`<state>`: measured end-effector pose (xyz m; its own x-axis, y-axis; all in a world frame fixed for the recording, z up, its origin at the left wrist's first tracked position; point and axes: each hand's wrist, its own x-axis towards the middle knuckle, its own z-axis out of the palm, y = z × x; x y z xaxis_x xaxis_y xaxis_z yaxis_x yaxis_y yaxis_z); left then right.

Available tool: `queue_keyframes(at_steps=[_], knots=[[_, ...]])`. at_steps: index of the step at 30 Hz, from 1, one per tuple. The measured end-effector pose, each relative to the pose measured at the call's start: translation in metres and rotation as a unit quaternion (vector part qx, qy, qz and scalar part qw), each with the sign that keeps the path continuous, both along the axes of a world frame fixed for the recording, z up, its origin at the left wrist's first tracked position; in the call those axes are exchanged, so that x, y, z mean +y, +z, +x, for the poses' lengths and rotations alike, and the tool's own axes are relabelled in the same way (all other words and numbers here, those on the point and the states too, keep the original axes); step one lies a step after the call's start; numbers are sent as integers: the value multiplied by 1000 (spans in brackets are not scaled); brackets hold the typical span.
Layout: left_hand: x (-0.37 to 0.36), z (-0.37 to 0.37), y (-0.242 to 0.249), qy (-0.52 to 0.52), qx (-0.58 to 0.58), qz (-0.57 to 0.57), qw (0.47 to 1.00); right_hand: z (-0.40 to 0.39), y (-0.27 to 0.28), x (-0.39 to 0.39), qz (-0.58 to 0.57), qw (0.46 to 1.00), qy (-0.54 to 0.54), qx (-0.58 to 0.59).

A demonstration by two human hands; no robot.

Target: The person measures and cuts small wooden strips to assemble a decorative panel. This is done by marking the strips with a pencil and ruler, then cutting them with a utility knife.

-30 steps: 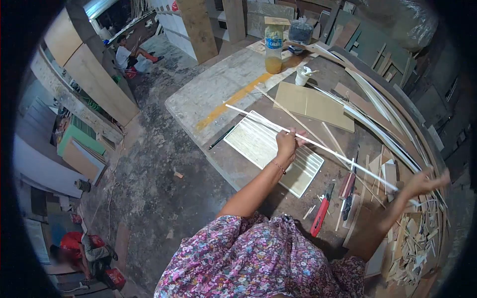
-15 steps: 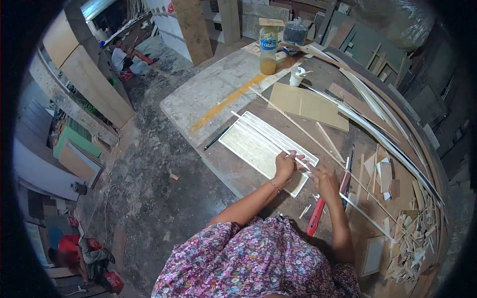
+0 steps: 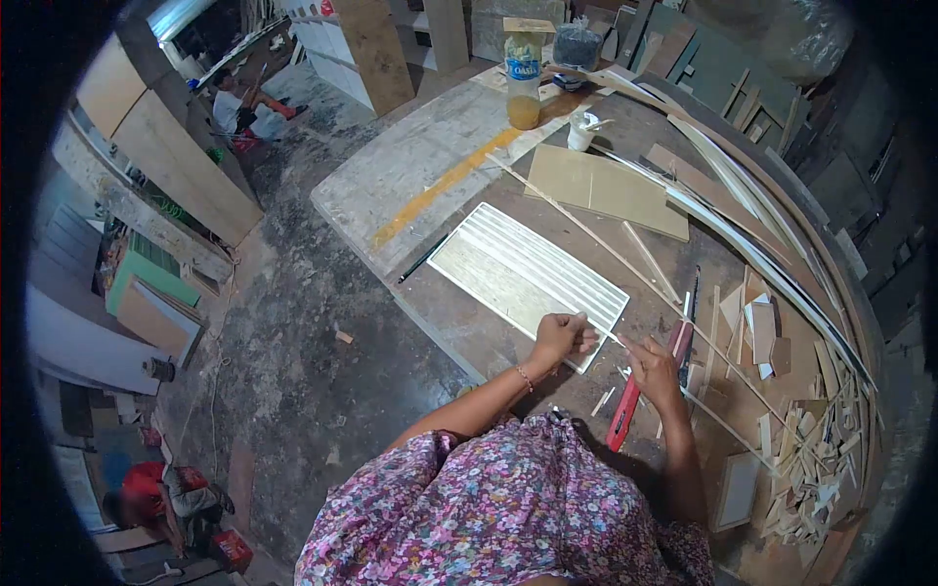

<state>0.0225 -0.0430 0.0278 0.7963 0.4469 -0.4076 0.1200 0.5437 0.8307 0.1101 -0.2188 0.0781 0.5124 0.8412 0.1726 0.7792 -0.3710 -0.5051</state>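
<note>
A flat rectangular panel lies on the table, with several pale strips side by side along its far half. Over its near right end, my left hand is closed, fingers curled round a thin white strip. My right hand is just off the panel's right corner, its fingers pinched at the other end of that strip. A red-handled tool lies beside my right hand, partly beneath it. Past my right fingers is a second red tool.
A brown board, white cup and bottle of yellowish liquid stand or lie farther back. Long strips curve along the right side. Scrap wood is heaped at right. Two people sit on the floor at left.
The long strip slanting over the panel and past its far edge no longer sticks out there. My left hand has shifted slightly left and down; my right hand has lowered slightly.
</note>
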Motion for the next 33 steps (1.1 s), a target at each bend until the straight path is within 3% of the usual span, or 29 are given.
queue_keyframes(at_steps=[2, 3, 4, 6, 8, 12, 16, 17, 20, 33], knots=[[8, -9, 3, 6, 10, 18, 1000, 3, -7, -1, -3, 1000, 10, -2], [13, -14, 3, 28, -12, 62, 998, 4, -11, -2, -5, 1000, 14, -2], [19, -18, 4, 53, 6, 177, 983, 5, -14, -2, -6, 1000, 19, -1], [33, -24, 9, 101, 41, 398, 911, 7, -18, 0, -10, 1000, 29, 0], [46, -30, 11, 122, 59, 537, 833, 5, -17, 2, -19, 999, 27, 16], [67, -33, -1, 144, 97, 708, 685, 4, -12, 9, -23, 999, 26, 18], [82, -33, -17, 112, 184, 733, 645, 6, -20, 10, -18, 999, 35, 21], [87, -33, -24, 90, 195, 714, 666, 6, -20, 12, -15, 999, 37, 19], [96, -30, -34, 77, 230, 721, 649, 6, -22, 16, -3, 999, 37, 33], [107, -28, -27, 68, 254, 712, 651, 7, -19, 28, -42, 998, 30, 29]])
